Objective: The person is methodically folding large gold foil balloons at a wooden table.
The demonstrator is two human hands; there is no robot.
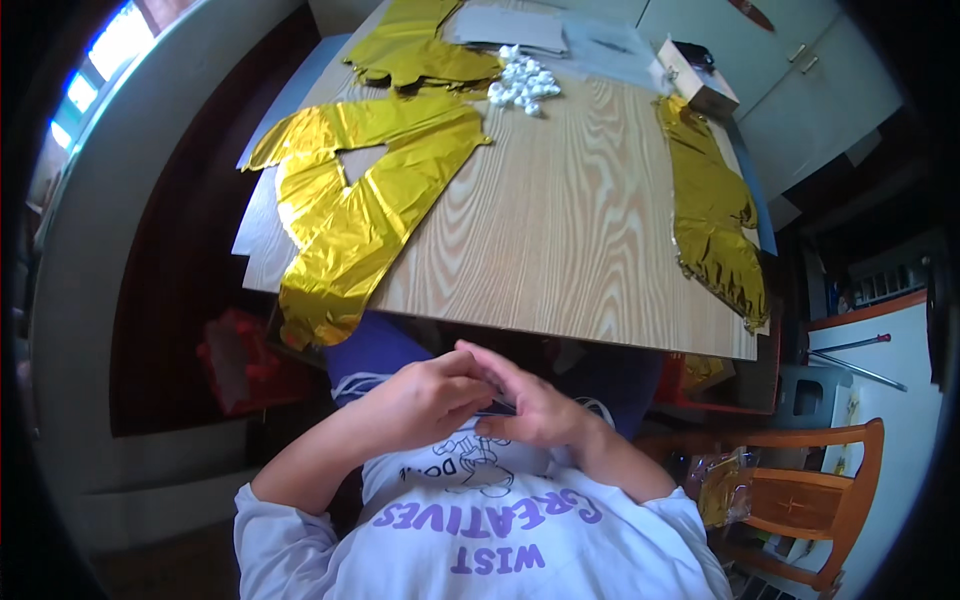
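Note:
My left hand (437, 398) and my right hand (540, 402) meet in front of my white shirt, just short of the table's near edge. The left fingers are curled in against the right palm. The right fingers stretch out toward the left hand, its thumb apart below. Between them shows a small pale patch, too little to make out. Nearest on the table, at the left, lies a flat gold foil balloon (400, 205) with a triangular opening, its lower end reaching past the near edge. Another gold foil balloon (705, 190) lies along the right edge.
More gold foil (415, 50) lies at the far left of the wood-grain table (540, 240). Small white balls (525, 80) are heaped beside it, near stacked sheets (510, 28). An open box (700, 80) stands far right. A wooden chair (800, 500) is at right, a red bag (240, 360) at left.

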